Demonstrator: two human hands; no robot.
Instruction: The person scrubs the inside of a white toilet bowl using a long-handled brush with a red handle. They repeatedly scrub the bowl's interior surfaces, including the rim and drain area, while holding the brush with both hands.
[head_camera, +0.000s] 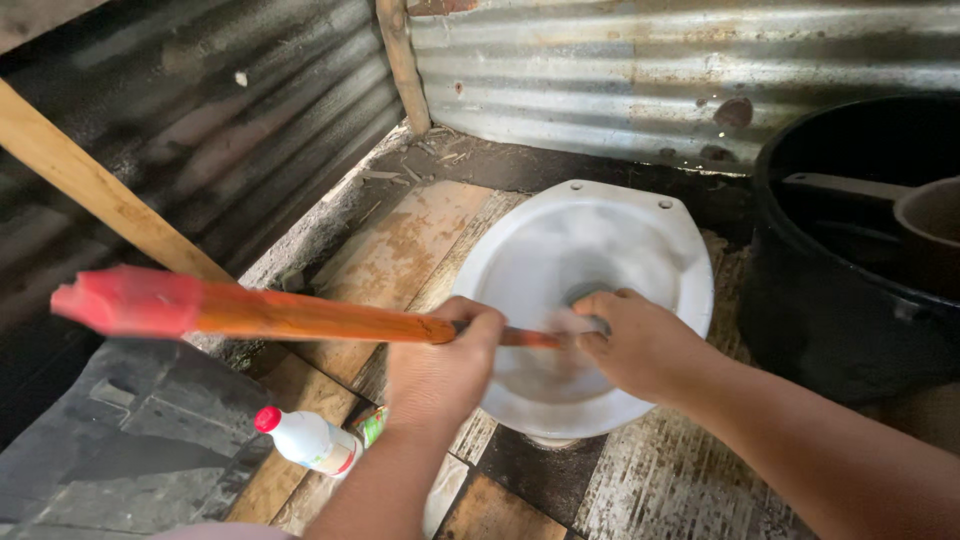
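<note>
A white toilet bowl (640, 235) is set low in a tiled floor. Both my hands grip a long wooden stick (300, 315) with a red-painted end at the left; it lies across the bowl's front. My left hand (445, 365) is closed around the stick near the bowl's left rim. My right hand (645, 340) holds the stick's other part over the middle of the bowl, and that end is blurred and hidden behind the fingers.
A white plastic bottle with a red cap (305, 438) lies on the floor at the lower left. A large black tub (830, 310) with a scoop inside stands at the right. Corrugated metal walls (640, 80) close in behind and to the left. A wooden beam (90, 185) leans at the left.
</note>
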